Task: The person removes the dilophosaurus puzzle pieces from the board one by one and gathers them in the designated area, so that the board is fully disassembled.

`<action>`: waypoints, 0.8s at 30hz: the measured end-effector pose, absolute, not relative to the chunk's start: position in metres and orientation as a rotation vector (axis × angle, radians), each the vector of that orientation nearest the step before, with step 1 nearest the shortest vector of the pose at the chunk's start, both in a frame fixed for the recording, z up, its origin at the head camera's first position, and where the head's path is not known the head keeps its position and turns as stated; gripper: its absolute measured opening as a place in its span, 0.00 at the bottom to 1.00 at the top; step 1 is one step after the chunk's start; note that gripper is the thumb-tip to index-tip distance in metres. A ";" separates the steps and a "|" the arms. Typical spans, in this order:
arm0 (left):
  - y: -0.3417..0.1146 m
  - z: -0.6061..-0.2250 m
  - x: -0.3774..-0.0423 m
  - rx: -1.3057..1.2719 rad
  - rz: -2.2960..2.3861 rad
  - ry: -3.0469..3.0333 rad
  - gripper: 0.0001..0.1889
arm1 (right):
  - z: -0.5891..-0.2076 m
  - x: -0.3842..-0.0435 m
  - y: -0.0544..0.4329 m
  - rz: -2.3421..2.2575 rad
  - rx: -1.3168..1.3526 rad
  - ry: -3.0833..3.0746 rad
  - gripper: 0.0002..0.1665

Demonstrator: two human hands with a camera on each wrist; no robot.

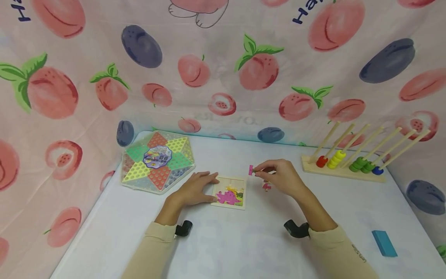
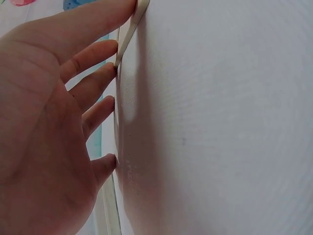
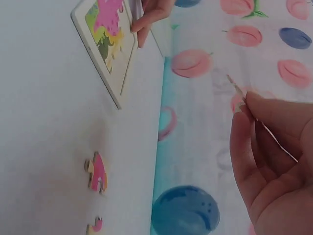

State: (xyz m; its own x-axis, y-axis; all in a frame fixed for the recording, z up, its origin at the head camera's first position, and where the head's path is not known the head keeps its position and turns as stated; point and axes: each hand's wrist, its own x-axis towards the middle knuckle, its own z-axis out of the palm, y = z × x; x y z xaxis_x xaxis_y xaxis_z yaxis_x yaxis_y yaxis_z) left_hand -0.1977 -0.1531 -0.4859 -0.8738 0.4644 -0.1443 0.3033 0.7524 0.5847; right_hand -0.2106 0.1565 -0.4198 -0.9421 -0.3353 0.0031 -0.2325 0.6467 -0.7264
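Note:
A small wooden puzzle board (image 1: 228,207) lies on the table, its lower part filled with a picture of a pink spotted dinosaur. My left hand (image 1: 196,189) rests at the board's left side, thumb by the near corner and fingers spread toward the far one. Right of the board, my right hand (image 1: 280,176) pinches a small pink puzzle piece (image 1: 251,170) between thumb and fingertips, raised above the table. In the right wrist view that held piece (image 3: 235,86) appears nearly edge-on. Loose pink puzzle pieces (image 3: 99,172) lie on the table below this hand.
A star-patterned Chinese checkers board (image 1: 158,180) sits at the back left. At the back right stands a wooden counting rack (image 1: 348,174) with upright rods and coloured beads. A blue block (image 1: 385,243) lies at the right. Fruit-printed cloth (image 1: 223,69) hangs behind the table.

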 end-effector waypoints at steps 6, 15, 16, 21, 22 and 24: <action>-0.153 -0.485 -0.197 0.613 0.843 2.665 0.34 | -0.425 -0.200 0.174 -1.179 -0.316 2.734 0.10; -0.155 -0.486 -0.197 0.615 0.844 2.671 0.36 | -0.453 -0.189 0.179 -1.103 -0.149 2.603 0.10; -0.155 -0.486 -0.198 0.616 0.847 2.671 0.35 | -0.456 -0.188 0.178 -1.088 -0.144 2.600 0.09; -0.154 -0.485 -0.197 0.613 0.844 2.669 0.33 | -0.471 -0.183 0.177 -1.044 -0.174 2.593 0.04; -0.154 -0.484 -0.197 0.613 0.846 2.666 0.33 | -0.473 -0.182 0.177 -1.036 -0.179 2.602 0.04; -0.154 -0.483 -0.196 0.612 0.853 2.660 0.32 | -0.476 -0.181 0.178 -1.031 -0.174 2.618 0.04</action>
State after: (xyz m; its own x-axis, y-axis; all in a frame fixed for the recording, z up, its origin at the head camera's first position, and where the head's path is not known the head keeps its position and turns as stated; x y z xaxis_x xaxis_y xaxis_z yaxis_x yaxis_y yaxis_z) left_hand -0.1961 -0.1535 -0.4831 -0.8707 0.4732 -0.1339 0.3070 0.7358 0.6036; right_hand -0.1808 0.1777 -0.4757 -0.9411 -0.2274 -0.2502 0.0042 0.7322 -0.6811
